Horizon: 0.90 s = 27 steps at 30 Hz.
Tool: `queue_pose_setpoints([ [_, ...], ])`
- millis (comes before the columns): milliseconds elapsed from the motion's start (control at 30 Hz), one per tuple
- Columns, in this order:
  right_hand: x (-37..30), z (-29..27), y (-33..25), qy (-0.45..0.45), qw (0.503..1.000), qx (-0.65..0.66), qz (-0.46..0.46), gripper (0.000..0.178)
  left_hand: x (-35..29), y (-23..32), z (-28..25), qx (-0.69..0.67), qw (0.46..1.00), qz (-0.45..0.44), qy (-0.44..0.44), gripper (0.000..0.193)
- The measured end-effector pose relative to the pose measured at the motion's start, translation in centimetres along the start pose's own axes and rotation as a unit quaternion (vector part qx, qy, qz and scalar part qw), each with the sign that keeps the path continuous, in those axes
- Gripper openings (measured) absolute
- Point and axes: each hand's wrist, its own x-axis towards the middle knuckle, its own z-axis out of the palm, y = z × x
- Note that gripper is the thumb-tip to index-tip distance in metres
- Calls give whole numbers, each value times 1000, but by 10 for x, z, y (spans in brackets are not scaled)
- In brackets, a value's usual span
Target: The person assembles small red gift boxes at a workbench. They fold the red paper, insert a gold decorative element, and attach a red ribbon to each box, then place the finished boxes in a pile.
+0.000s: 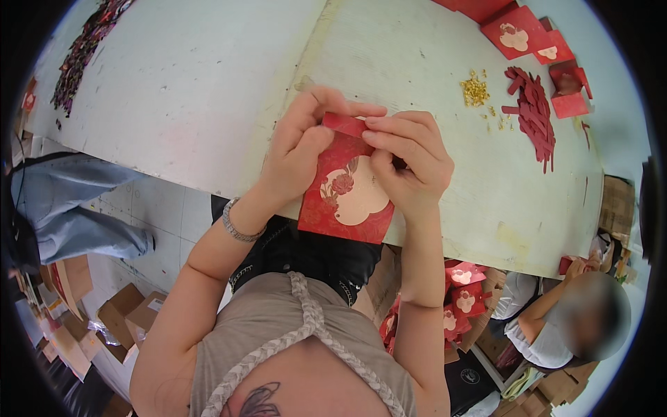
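Observation:
Both hands hold a red paper gift box (347,177) with a cream flower-shaped panel and a printed rose. It is tilted at the table's near edge, its lower end toward my lap. My left hand (295,142) grips the top left corner, thumb on the folded flap, index finger stretched along the top edge. My right hand (415,156) pinches the top right corner, fingertips on the flap and thumb at the side. Whether something small is between the right fingertips is hidden.
On the pale table (222,90), gold fasteners (474,92) lie near dark red strips (533,121). More red boxes (515,33) stand at the far right. A carton of red boxes (464,299) sits below the table's edge. A co-worker (549,326) is at right.

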Motion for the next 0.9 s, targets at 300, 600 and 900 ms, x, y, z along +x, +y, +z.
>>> queue_pose_setpoints([
  [300, -4, -2, -7, -14, 998, 49, 43, 26, 1, 22, -7, 325, 935, -141, -24, 21],
  [600, 15, -28, -47, 18, 838, 304, 453, 31, 1, 35, -1, 385, 917, 52, -86, 12],
  [900, 5, -20, -37, 69, 836, 313, 446, 18, 10, 36, 12, 282, 956, -66, -43, 10],
])
